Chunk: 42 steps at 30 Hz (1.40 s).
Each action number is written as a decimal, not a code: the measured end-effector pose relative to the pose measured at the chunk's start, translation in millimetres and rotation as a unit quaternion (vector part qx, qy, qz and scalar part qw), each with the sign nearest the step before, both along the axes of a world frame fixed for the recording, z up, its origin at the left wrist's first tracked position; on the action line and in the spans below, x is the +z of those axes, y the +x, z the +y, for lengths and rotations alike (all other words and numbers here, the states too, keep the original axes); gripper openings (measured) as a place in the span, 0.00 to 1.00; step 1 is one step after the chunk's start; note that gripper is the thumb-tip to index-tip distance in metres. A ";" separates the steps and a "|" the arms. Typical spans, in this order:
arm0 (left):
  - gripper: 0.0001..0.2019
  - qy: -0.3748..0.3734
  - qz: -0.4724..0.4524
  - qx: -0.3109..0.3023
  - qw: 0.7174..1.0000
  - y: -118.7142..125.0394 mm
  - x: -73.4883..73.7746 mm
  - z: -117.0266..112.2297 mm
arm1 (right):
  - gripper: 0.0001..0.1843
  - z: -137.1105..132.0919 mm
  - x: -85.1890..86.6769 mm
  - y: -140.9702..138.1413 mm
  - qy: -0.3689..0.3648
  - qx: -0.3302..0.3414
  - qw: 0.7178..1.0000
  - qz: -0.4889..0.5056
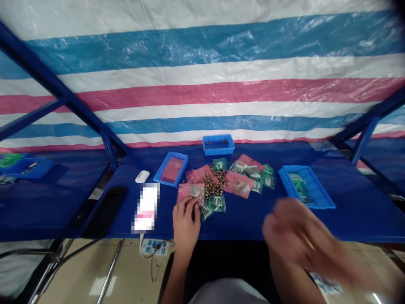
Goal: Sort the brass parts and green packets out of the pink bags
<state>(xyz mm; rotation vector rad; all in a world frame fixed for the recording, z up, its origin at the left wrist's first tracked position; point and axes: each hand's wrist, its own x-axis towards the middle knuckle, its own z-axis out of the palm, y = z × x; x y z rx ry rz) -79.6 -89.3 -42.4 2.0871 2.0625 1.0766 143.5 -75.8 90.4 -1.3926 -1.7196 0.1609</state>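
Note:
My left hand [186,219] is at the front of the pile, fingers bent and closed on the lower edge of a pink plastic bag [186,191]. Close by its fingertips lie small green bags [217,203] with pale metal pieces inside. Behind them is a heap of small brass-coloured metal fittings [213,185], ringed by more pink bags [239,184]. My right hand [284,228] is over the table's front edge, left of and below the right-hand blue tray [327,202]. Motion smears its fingers. A blurred, skin-coloured arm shape overlaps it; whose it is I cannot tell.
A blue tray [230,148] with a few small pieces stands at the back; another blue tray [157,178] holds something pink. A white case [142,176], a pixelated object [146,209] and a black phone-like slab [106,211] lie left. Blue frame bars [80,114] flank the table.

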 end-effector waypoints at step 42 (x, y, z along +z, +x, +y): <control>0.11 0.011 -0.002 -0.001 1.000 -0.5 -2.9 0.0 | 0.09 54.8 -115.9 -25.4 -0.089 0.019 0.989 -0.115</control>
